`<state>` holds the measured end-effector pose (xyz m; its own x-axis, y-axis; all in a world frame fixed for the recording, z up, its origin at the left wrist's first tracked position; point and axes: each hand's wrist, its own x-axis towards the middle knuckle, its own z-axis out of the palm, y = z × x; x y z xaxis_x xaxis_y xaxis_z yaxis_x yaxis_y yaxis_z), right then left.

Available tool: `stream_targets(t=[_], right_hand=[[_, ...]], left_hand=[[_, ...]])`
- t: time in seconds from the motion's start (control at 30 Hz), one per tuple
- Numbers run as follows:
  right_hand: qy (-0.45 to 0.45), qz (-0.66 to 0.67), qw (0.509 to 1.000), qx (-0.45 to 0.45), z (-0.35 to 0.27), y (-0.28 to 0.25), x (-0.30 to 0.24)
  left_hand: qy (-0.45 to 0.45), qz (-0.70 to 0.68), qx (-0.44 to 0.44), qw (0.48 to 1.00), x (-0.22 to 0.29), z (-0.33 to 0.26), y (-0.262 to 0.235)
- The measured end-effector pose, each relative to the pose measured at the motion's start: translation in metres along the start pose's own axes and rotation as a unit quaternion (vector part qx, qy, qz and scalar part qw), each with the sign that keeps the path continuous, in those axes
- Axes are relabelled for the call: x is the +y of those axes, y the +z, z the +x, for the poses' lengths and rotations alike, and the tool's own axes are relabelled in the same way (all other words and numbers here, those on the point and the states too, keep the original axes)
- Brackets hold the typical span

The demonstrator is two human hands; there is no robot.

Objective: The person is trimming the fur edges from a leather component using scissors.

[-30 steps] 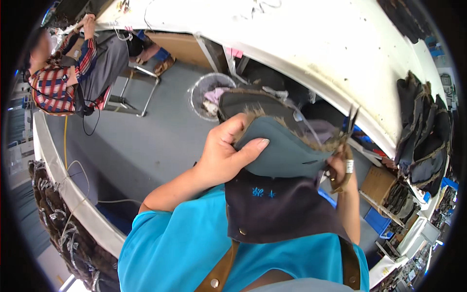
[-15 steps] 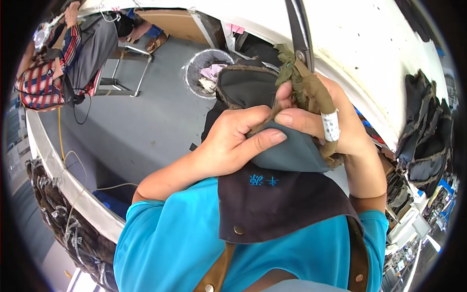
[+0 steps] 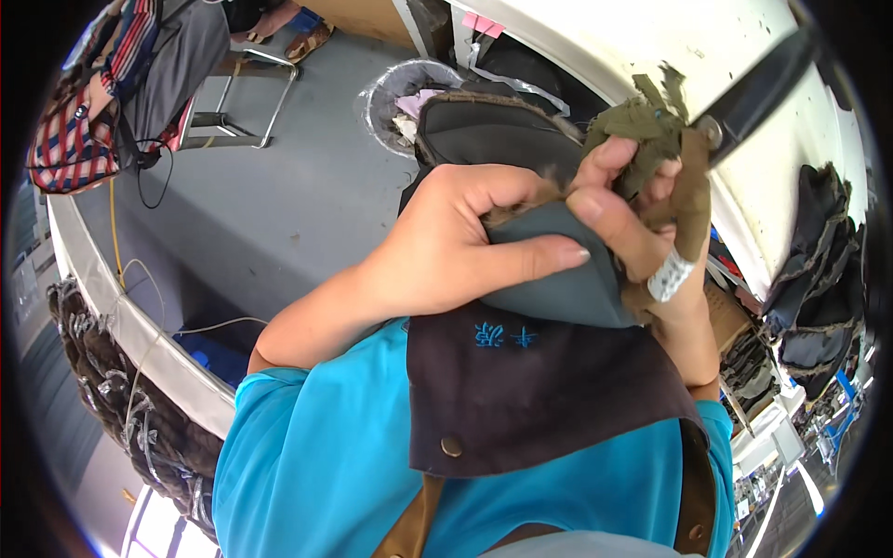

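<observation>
Between my hands is a dark grey fabric piece (image 3: 558, 279) with a brown fur edge (image 3: 526, 206). My left hand (image 3: 456, 237) is closed on its left side, thumb stretched across the top and fingers underneath. With thumb and fingertips, my right hand (image 3: 619, 209) pinches the same fur edge. That hand also carries scissors (image 3: 758, 93), whose handles are wrapped in olive-brown cloth with a white band. Their dark blades point up to the right, away from the fabric. Another dark, fur-edged piece (image 3: 493, 130) lies just beyond my hands.
A white worktable (image 3: 688, 42) curves along the far right. Dark fur-edged pieces (image 3: 814, 270) are heaped at the right. Beyond my hands stands a plastic-lined bin (image 3: 379, 107) with scraps. At far left, a person (image 3: 121, 102) sits near a metal-framed stool (image 3: 270, 98); brown fur (image 3: 116, 391) lies along the left table edge.
The scissors have swung from pointing straight up to pointing up right. My right hand has shifted slightly right, and my left thumb reaches farther across the fabric.
</observation>
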<state>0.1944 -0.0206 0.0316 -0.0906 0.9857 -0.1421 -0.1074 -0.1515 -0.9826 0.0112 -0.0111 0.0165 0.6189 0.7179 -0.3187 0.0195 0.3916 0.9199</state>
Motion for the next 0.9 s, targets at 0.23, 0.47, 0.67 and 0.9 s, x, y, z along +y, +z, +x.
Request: stream_targets(t=[0.23, 0.47, 0.67, 0.9], right_hand=[[0.039, -0.097, 0.994, -0.012, -0.021, -0.07, -0.013], [0.024, -0.4, 0.9, -0.171, -0.025, -0.101, -0.037], [0.052, -0.398, 0.901, -0.167, -0.023, -0.096, -0.026], [0.048, -0.322, 0.926, -0.192, -0.031, -0.097, 0.002]], left_hand=[[0.082, -0.062, 0.073, 0.992, -0.014, 0.008, 0.007], [0.147, -0.009, 0.099, 0.984, -0.016, 0.016, 0.016], [0.088, -0.144, 0.06, 0.984, -0.006, 0.016, 0.019], [0.03, -0.228, 0.049, 0.972, -0.006, 0.016, 0.021]])
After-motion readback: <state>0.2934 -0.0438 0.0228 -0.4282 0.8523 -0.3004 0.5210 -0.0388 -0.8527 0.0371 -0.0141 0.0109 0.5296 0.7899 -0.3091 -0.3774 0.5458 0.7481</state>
